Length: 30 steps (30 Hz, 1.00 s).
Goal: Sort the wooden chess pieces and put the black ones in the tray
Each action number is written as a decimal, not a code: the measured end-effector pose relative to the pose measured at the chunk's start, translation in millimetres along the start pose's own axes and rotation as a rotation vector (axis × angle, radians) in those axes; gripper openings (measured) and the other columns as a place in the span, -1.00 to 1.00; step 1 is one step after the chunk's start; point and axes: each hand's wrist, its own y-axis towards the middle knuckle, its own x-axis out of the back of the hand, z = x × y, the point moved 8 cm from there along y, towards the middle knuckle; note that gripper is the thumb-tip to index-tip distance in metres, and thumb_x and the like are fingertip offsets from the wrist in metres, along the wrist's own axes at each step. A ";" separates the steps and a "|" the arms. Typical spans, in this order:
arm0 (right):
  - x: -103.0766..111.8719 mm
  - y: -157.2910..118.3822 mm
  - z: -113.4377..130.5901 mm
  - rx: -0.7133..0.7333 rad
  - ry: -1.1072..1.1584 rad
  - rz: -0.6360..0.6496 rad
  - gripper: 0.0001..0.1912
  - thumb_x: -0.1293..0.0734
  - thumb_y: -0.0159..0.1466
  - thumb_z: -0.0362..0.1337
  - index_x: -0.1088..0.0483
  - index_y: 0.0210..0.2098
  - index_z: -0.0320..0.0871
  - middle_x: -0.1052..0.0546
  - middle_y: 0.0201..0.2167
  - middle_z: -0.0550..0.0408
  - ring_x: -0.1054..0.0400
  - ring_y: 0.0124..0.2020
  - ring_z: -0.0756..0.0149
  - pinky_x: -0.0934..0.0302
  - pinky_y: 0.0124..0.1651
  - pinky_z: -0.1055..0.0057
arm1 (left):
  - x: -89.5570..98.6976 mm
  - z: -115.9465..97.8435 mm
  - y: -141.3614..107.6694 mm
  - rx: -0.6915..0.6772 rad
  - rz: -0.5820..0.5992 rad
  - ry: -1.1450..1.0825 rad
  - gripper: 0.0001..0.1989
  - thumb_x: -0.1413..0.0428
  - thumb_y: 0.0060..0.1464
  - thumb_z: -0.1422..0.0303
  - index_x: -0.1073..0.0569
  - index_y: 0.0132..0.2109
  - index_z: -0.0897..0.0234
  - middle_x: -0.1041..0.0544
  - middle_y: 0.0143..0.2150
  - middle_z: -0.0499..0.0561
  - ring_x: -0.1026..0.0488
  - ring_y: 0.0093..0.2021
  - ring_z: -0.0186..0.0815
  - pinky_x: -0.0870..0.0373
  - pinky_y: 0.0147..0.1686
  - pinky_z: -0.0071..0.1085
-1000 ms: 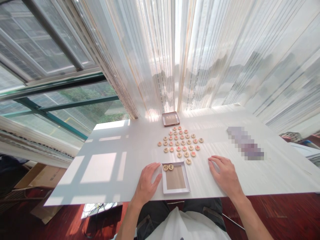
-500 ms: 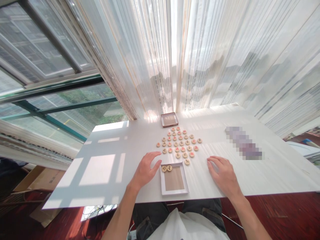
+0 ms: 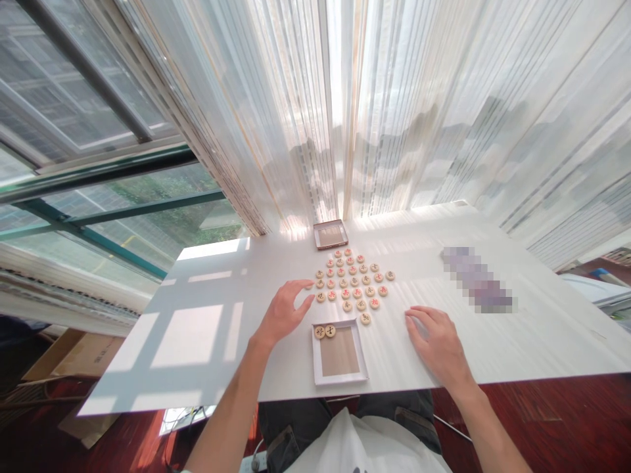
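**Held One Hand at the Left Edge of the Discs, Rested the Other**

Held the left hand [image 3: 282, 312] out beyond the near white box [image 3: 341, 380], with thumb and fingers wide apart and fingertips at the leftmost disc [image 3: 309, 286]. Could not tell touching from hovering there, nor see anything gripped; probably spread the fingers so to suit a small round rim. Rested the right hand [image 3: 437, 338], apparently on the white table [image 3: 394, 364], right of the box, with a narrow gap between thumb and fingertips and without anything visible in it; likely placed there to stay out of the way. Saw the lettered discs [image 3: 353, 280] laid flat between the box and the far brown-edged tray [image 3: 331, 247], in loose rows with gaps, presumably to leave characters readable and rims graspable. Found two discs [image 3: 330, 331] side by side in the box's far left corner, perhaps set against the wall for neat alignment.
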 end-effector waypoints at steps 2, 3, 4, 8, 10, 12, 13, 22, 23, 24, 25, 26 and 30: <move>-0.8 0.6 -0.7 -0.011 0.003 0.007 -0.80 -0.24 0.37 -0.19 -0.47 -0.13 -0.06 -0.55 -0.10 -0.04 -0.38 -0.02 0.04 -0.18 0.12 0.03 | 1.2 2.9 -1.8 0.005 0.005 0.001 -0.72 -0.05 0.28 0.30 -0.44 0.11 0.10 -0.53 0.08 0.01 -0.44 0.12 -0.19 -0.39 0.14 -0.13; -1.4 1.5 -1.5 -0.019 0.006 0.013 -0.79 -0.24 0.37 -0.18 -0.47 -0.12 -0.06 -0.55 -0.10 -0.04 -0.38 -0.02 0.04 -0.18 0.12 0.03 | 1.2 3.5 -3.8 0.005 0.004 -0.004 -0.72 -0.05 0.28 0.30 -0.44 0.11 0.11 -0.53 0.09 0.02 -0.44 0.12 -0.19 -0.38 0.15 -0.12; -2.0 3.0 -2.9 -0.029 0.010 0.019 -0.79 -0.24 0.36 -0.18 -0.46 -0.10 -0.06 -0.55 -0.09 -0.03 -0.38 -0.01 0.04 -0.18 0.13 0.03 | 0.3 3.9 -6.7 0.008 0.006 -0.012 -0.71 -0.04 0.29 0.30 -0.44 0.12 0.11 -0.53 0.10 0.03 -0.43 0.13 -0.18 -0.38 0.16 -0.11; -5.6 18.3 -12.1 -0.036 0.035 0.049 -0.73 -0.25 0.36 -0.17 -0.42 0.00 -0.09 -0.55 -0.08 -0.04 -0.37 0.00 0.05 -0.22 0.12 0.08 | -8.7 8.0 -28.9 0.059 0.003 -0.049 -0.71 -0.03 0.30 0.27 -0.43 0.12 0.12 -0.52 0.09 0.04 -0.43 0.13 -0.19 -0.39 0.16 -0.13; -9.0 31.3 -17.6 -0.013 0.037 0.072 -0.70 -0.24 0.36 -0.16 -0.40 0.03 -0.11 -0.54 -0.06 -0.05 -0.38 -0.01 0.05 -0.25 0.08 0.10 | -15.9 11.0 -44.7 0.092 0.015 -0.064 -0.71 -0.03 0.30 0.25 -0.43 0.12 0.11 -0.52 0.10 0.04 -0.44 0.14 -0.21 -0.39 0.16 -0.16; -12.7 46.2 -23.3 0.005 0.037 0.090 -0.68 -0.24 0.35 -0.16 -0.39 0.04 -0.11 -0.54 -0.08 -0.05 -0.40 -0.07 0.06 -0.27 0.04 0.12 | -20.9 13.4 -61.0 0.119 0.007 -0.077 -0.70 -0.03 0.30 0.23 -0.43 0.12 0.12 -0.52 0.09 0.05 -0.45 0.13 -0.20 -0.41 0.15 -0.16; -15.1 53.8 -25.5 0.014 0.036 0.102 -0.68 -0.24 0.35 -0.15 -0.39 0.04 -0.11 -0.55 -0.10 -0.05 -0.41 -0.10 0.07 -0.28 0.01 0.13 | -23.2 14.4 -68.8 0.134 0.005 -0.082 -0.69 -0.03 0.30 0.23 -0.42 0.13 0.12 -0.51 0.10 0.06 -0.45 0.13 -0.19 -0.42 0.15 -0.15; -36.7 102.4 -20.7 0.127 0.038 0.184 -0.71 -0.23 0.36 -0.10 -0.45 -0.04 -0.07 -0.55 -0.07 -0.02 -0.41 -0.31 0.20 -0.31 -0.11 0.21 | -32.9 -2.3 -102.0 0.093 -0.049 -0.018 -0.62 -0.05 0.27 0.29 -0.35 0.21 0.10 -0.47 0.17 0.11 -0.37 0.22 -0.08 -0.34 0.22 0.01; -37.8 104.8 -20.2 0.140 0.043 0.179 -0.70 -0.23 0.36 -0.09 -0.45 -0.04 -0.07 -0.55 -0.06 -0.03 -0.41 -0.31 0.20 -0.31 -0.11 0.21 | -33.6 -4.8 -102.2 0.076 -0.047 -0.007 -0.62 -0.04 0.27 0.29 -0.35 0.21 0.10 -0.47 0.16 0.10 -0.36 0.23 -0.07 -0.33 0.22 0.02; -38.9 106.6 -20.2 0.149 0.047 0.175 -0.70 -0.23 0.36 -0.08 -0.46 -0.05 -0.07 -0.55 -0.06 -0.03 -0.41 -0.31 0.19 -0.31 -0.11 0.20 | -34.0 -6.6 -102.2 0.065 -0.045 0.004 -0.63 -0.04 0.28 0.30 -0.35 0.21 0.10 -0.48 0.16 0.10 -0.35 0.23 -0.07 -0.32 0.22 0.03; -40.0 108.0 -20.7 0.156 0.050 0.172 -0.70 -0.23 0.36 -0.07 -0.46 -0.05 -0.07 -0.56 -0.06 -0.03 -0.41 -0.30 0.19 -0.31 -0.12 0.20 | -34.3 -7.8 -102.0 0.057 -0.043 0.013 -0.63 -0.03 0.28 0.30 -0.35 0.21 0.10 -0.48 0.16 0.09 -0.35 0.23 -0.07 -0.32 0.22 0.03; -41.3 109.0 -21.6 0.161 0.053 0.173 -0.69 -0.24 0.36 -0.07 -0.46 -0.05 -0.07 -0.57 -0.08 -0.02 -0.41 -0.30 0.18 -0.31 -0.13 0.20 | -34.3 -8.3 -101.9 0.055 -0.042 0.022 -0.62 -0.03 0.28 0.30 -0.34 0.22 0.10 -0.48 0.16 0.09 -0.35 0.23 -0.08 -0.32 0.22 0.02; -45.4 110.5 -25.0 0.172 0.069 0.185 -0.70 -0.25 0.36 -0.07 -0.48 -0.06 -0.06 -0.60 -0.16 0.02 -0.41 -0.30 0.17 -0.31 -0.14 0.19 | -34.8 -8.9 -101.9 0.044 -0.036 0.047 -0.61 -0.02 0.28 0.31 -0.32 0.24 0.10 -0.47 0.18 0.08 -0.34 0.24 -0.10 -0.32 0.23 0.00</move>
